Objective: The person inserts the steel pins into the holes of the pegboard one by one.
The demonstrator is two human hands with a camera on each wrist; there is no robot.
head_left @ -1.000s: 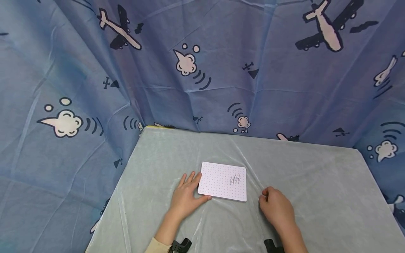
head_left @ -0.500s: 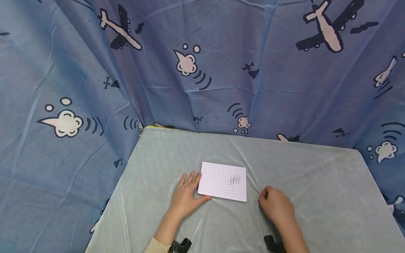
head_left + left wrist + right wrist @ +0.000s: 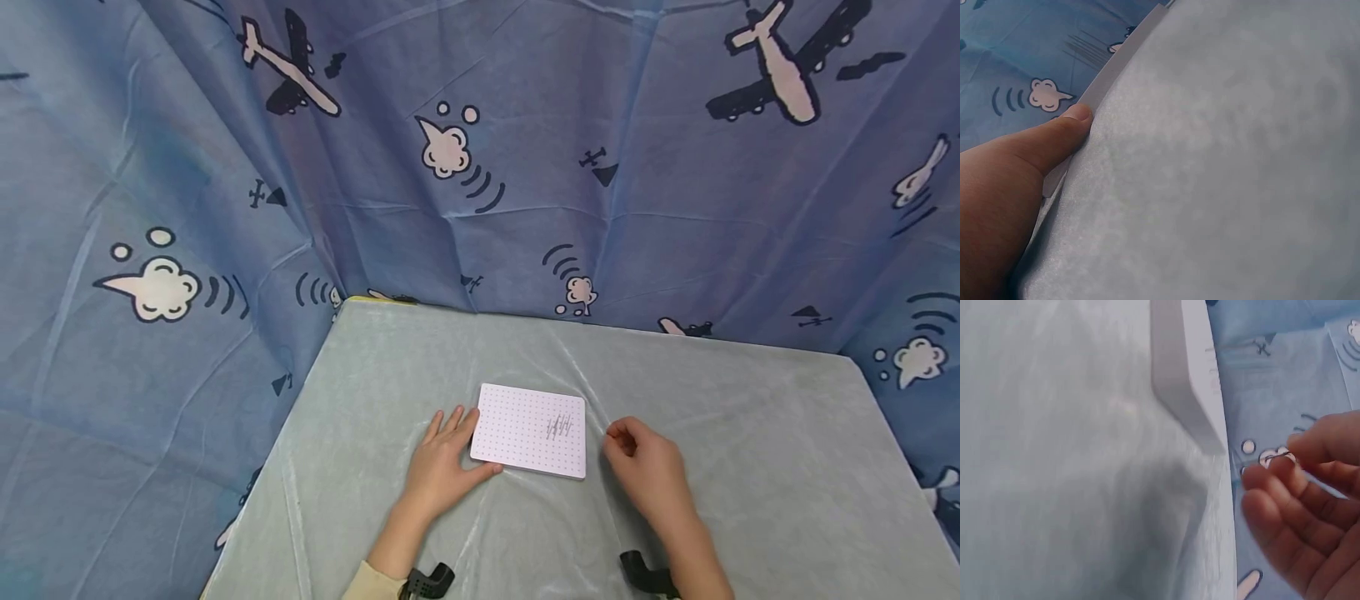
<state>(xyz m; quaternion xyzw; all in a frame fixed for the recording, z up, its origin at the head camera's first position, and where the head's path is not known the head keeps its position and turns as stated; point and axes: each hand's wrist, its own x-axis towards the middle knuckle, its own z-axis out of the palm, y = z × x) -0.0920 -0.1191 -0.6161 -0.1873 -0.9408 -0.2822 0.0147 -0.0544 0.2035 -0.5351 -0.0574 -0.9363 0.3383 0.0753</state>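
Note:
A white pegboard point(image 3: 517, 429) with a grid of small holes lies on the cloth, with several thin metal pins point(image 3: 559, 427) standing in its right part. My left hand point(image 3: 438, 475) steadies its near left corner with fingers spread: an index fingertip on the left edge, the thumb along the front edge. In the left wrist view the thumb point(image 3: 1063, 134) rests against the board's side point(image 3: 1113, 69). Just right of the board, my right hand point(image 3: 651, 467) is raised with bent fingers. Its thumb and index finger pinch a thin dark pin point(image 3: 1277, 455), seen in the right wrist view.
A pale grey-green cloth point(image 3: 765, 450) covers the table and has a few creases. Behind and left of it hangs a blue curtain point(image 3: 510, 192) printed with planes and clouds. Each wrist wears a black camera mount point(image 3: 431, 581).
My right hand has lifted from the cloth and moved slightly away from me and left, closer to the board. The left hand and the board keep their places.

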